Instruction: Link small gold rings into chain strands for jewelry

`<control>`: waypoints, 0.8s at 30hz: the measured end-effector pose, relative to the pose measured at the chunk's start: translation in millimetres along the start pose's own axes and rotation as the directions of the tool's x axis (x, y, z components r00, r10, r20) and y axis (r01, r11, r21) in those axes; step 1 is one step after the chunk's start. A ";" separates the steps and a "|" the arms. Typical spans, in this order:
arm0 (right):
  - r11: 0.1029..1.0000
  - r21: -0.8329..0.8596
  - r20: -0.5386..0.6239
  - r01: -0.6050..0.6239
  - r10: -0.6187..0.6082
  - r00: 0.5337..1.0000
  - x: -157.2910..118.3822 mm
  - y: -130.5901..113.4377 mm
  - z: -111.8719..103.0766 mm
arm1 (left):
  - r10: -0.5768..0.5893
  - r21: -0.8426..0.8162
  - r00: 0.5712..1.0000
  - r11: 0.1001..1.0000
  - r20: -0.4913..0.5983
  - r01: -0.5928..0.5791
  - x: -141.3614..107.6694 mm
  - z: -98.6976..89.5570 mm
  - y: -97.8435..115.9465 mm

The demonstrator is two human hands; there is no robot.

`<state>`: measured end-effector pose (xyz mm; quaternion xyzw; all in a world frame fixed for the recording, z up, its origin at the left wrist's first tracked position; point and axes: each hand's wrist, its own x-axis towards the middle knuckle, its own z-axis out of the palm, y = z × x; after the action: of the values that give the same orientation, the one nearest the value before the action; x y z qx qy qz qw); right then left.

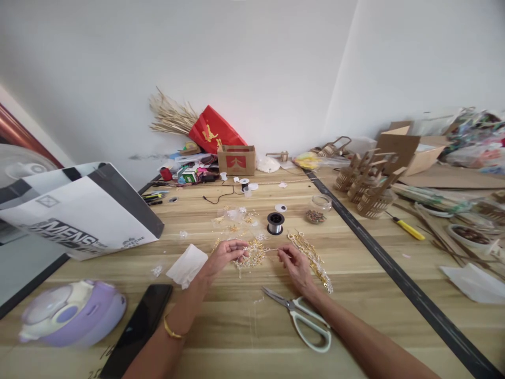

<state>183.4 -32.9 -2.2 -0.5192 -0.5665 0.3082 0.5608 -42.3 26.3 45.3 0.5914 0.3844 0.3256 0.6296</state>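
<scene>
My left hand [221,258] is closed on the near side of a bundle of clear and gold beads [254,255], just above the wooden table [221,326]. A thin strand runs from the bundle to my right hand [295,267], whose thumb and fingers pinch its end. Whether the strand is bare wire or beaded is too small to tell. Beside my right hand lie finished-looking gold and clear bead strands [313,255]. A spool of silvery wire [275,223] stands behind the hands. Scissors with pale green handles [295,310] lie in front of my right hand.
A white tissue [187,266], a black phone [138,329] and a purple-white device [74,313] lie left, near a paper bag [87,210]. A glass jar [319,208] of beads stands behind right. Small woven baskets [371,200] and a yellow-handled tool [410,229] are farther right.
</scene>
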 end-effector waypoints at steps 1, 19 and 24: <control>1.000 0.003 0.000 -0.004 0.004 1.000 0.1 0.3 0.0 | -0.002 0.002 1.000 1.000 -0.007 0.002 -0.5 -1.3 1.0; 0.949 -0.179 0.243 0.259 -0.213 0.946 -5.7 2.8 1.6 | -0.154 -0.133 0.965 0.983 -0.211 0.128 -56.9 4.9 0.7; 0.873 -0.259 0.452 0.413 -0.269 0.850 -10.1 0.2 2.5 | -0.181 0.006 0.951 0.982 -0.249 0.189 -75.1 -5.5 -9.0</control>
<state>179.4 -41.7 -6.0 -0.4241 -0.7989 0.1974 0.3782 -84.5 -36.7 43.8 0.5170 0.5185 0.3307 0.5954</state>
